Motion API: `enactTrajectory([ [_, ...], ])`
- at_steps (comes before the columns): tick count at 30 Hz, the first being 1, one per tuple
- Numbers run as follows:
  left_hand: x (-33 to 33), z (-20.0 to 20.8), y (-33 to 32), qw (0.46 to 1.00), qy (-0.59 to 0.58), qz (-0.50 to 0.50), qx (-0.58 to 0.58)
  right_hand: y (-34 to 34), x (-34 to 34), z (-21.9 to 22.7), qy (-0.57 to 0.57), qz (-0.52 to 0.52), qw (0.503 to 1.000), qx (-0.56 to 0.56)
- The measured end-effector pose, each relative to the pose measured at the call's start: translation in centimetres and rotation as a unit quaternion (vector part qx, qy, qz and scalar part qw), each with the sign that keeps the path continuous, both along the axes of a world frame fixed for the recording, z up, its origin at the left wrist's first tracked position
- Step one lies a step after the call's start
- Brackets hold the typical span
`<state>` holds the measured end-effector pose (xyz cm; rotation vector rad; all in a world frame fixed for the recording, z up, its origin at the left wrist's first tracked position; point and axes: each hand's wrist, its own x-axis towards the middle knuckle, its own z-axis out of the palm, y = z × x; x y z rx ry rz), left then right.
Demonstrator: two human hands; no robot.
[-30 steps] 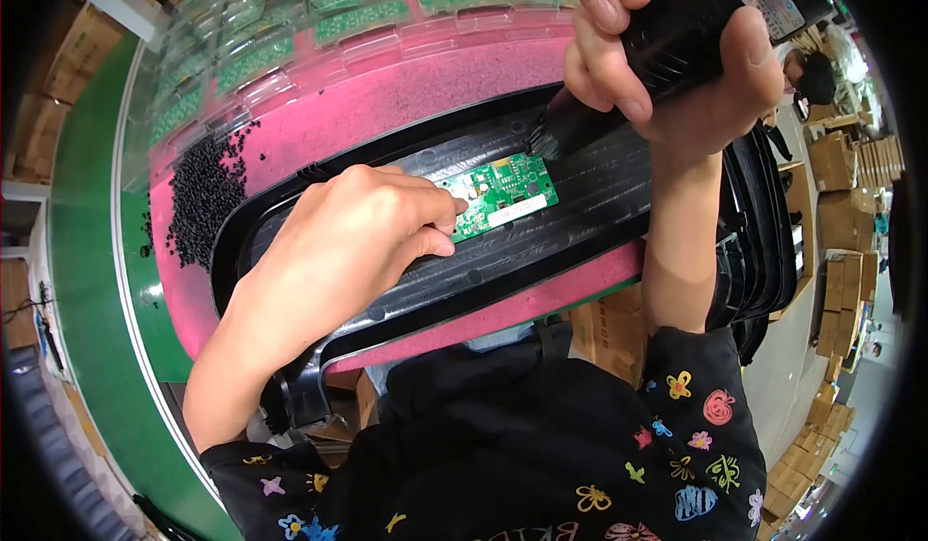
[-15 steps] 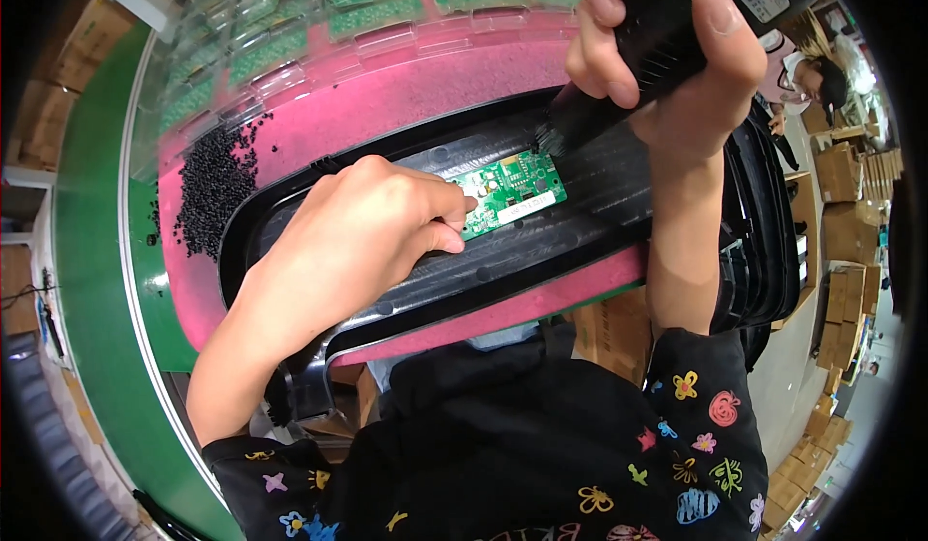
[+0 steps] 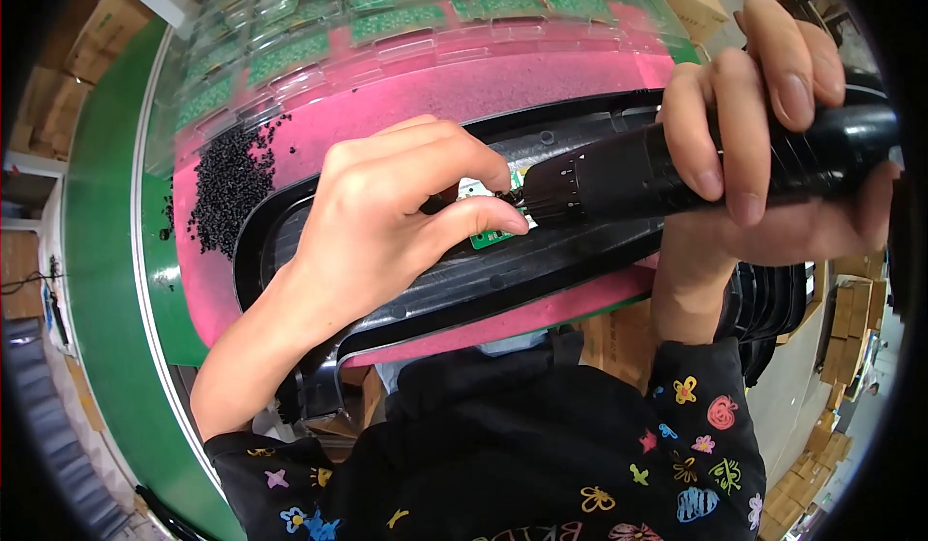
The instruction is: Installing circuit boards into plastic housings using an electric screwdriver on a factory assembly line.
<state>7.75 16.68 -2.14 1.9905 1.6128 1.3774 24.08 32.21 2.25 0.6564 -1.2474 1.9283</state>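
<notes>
My right hand [image 3: 754, 145] is wrapped round a black electric screwdriver [image 3: 619, 175], which lies nearly level and points left. Its front end reaches a green circuit board [image 3: 491, 239] in a long black plastic housing [image 3: 454, 299]. My left hand [image 3: 387, 188] is over the board, with thumb and forefinger curled close about the screwdriver's tip. Something small and dark shows between those fingertips, too small to name. Much of the board is hidden by my left hand and the tool.
A pink mat [image 3: 406, 87] lies under the housing. To its left is a heap of small black screws [image 3: 232, 188]. Clear plastic trays [image 3: 416, 43] with several green boards stand at the back. Stacked black housings [image 3: 768, 299] and cardboard boxes [image 3: 855, 314] are at the right.
My right hand has tipped the screwdriver from steep to nearly level and moved right. My left hand has shifted right, its thumb and forefinger now at the tool's tip.
</notes>
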Motion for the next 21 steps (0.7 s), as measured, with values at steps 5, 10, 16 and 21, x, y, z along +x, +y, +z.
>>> enactTrajectory([
  [5,0.0,0.0,-0.2,1.0,-0.009,0.01,-0.016,-0.4,0.3,0.2,0.012,-0.035,0.999,-0.03],
  [10,0.5,0.7,-0.3,0.993,-0.042,0.014,-0.106,-0.1,1.5,0.3,-0.023,-0.05,0.997,-0.053],
  [16,0.0,0.1,-0.5,0.989,-0.065,-0.013,-0.129,-0.8,1.6,1.5,-0.025,-0.055,0.995,-0.075],
  [21,0.3,0.4,-0.5,0.995,-0.014,-0.007,-0.103,-0.9,1.3,2.1,-0.039,-0.048,0.997,-0.051],
])
